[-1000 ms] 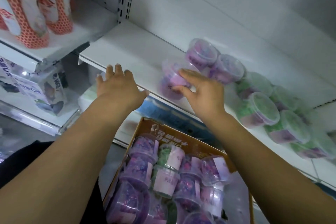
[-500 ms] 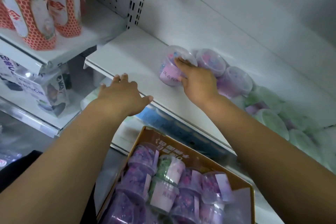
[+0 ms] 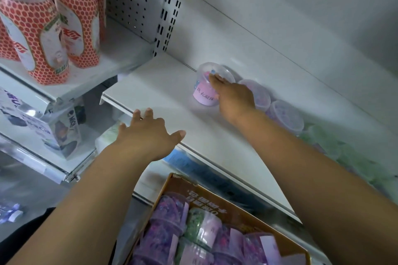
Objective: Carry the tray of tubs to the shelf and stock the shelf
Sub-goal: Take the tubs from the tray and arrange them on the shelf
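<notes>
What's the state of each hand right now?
Left hand: open, resting on the white metal shelf at its front edge.
Right hand: on the clear plastic pink-labelled tub; gripping or pushing, cannot tell.
</notes>
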A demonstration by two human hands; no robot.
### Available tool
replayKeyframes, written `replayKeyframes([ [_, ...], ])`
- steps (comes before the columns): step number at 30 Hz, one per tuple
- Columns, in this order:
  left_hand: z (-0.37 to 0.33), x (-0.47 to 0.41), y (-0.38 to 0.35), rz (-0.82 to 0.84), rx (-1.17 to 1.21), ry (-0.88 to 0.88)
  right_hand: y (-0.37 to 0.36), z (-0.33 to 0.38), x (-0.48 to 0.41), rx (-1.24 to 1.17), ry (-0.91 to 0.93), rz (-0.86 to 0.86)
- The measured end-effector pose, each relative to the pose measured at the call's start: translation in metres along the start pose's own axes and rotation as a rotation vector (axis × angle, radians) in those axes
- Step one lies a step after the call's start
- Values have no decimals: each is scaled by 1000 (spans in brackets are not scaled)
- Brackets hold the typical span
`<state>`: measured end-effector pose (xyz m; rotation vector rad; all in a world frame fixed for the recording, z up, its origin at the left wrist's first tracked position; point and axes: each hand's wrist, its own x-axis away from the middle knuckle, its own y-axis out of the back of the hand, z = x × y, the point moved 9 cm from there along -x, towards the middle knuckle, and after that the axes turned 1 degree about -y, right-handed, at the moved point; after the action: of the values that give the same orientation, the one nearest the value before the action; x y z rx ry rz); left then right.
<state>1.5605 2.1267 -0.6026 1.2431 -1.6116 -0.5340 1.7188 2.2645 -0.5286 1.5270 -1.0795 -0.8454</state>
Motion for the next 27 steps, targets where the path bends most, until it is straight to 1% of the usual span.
replayKeyframes([
  [4, 1, -2, -1, -5, 7, -1, 7, -2, -11, 92, -42, -4],
  [11, 0, -2, -1, -33, 20, 13, 4, -4, -18, 142, -86, 9],
  [14, -3, -1, -3, -33, 11, 14, -3, -8, -22, 87, -90, 26],
  [19, -6, -1, -3, -44, 24, 21, -12, -6, -10, -144, -61, 61],
  [22, -7, -1, -3, -52, 11, 13, 0, -5, 15, -207, -57, -39],
  [25, -6, 0, -3, -80, 11, -2, 10, 0, 62, -282, -37, -133],
  [27, -11, 6, -2, -101, 51, -11, 9, -1, 97, -284, -42, -152],
])
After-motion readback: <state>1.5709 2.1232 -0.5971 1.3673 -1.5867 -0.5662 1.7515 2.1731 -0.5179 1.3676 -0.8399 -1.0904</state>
